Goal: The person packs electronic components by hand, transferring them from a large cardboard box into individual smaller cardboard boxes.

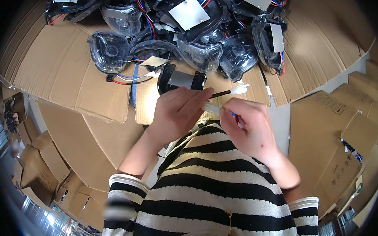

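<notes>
In front of my body, my left hand and my right hand meet at a translucent white plug connector. The thumb and fingers of my right hand pinch one end of it, and a bit of blue wire shows among those fingers. At its other end the fingertips of my left hand close on it; how far it runs under them is hidden. A black lamp unit with a silver-grey plate lies just beyond my left hand, partly covered by it. Beside the fingertips, a black-sleeved cable ends in another white connector.
Clear-lensed black headlights are heaped across the far side, with silver plates and coloured wires. They rest on cardboard sheets. A large cardboard box stands at the right, and more cartons are at the left.
</notes>
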Demonstrator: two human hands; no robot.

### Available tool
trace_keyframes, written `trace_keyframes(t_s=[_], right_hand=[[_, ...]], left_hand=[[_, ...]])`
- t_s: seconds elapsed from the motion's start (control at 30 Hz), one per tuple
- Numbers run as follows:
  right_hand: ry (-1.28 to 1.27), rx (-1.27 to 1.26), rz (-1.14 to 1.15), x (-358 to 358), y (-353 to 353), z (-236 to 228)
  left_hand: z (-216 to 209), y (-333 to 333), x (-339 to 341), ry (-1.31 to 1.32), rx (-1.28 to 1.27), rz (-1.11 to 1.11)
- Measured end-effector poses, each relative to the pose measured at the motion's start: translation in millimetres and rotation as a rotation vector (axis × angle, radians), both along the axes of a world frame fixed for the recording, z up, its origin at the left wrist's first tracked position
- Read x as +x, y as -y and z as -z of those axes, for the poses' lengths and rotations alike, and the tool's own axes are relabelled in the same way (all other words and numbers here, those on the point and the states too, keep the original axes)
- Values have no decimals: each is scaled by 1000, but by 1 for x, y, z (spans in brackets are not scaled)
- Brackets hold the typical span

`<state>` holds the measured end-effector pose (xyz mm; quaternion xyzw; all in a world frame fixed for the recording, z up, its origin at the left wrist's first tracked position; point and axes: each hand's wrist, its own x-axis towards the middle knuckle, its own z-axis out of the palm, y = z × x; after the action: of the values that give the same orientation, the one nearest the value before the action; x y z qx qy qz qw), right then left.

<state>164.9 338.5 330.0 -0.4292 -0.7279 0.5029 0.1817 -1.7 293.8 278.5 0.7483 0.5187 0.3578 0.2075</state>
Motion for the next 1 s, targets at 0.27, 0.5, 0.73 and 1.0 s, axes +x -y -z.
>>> trace_keyframes(t_s=[0.27,0.5,0.73,1.0], right_hand=[[-97,-143,-86,38,-2,-20],[-250,-88,-118,31,-6,-13],[-252,-274,-128,21,-3,-15],[-48,-459,7,29,7,-2]], left_hand=[[-10,9,-18,660,-685,-329],[-11,16,-29,891,-782,-228],[-22,32,-28,899,-658,-172],[-13,39,-16,875,-506,-18]])
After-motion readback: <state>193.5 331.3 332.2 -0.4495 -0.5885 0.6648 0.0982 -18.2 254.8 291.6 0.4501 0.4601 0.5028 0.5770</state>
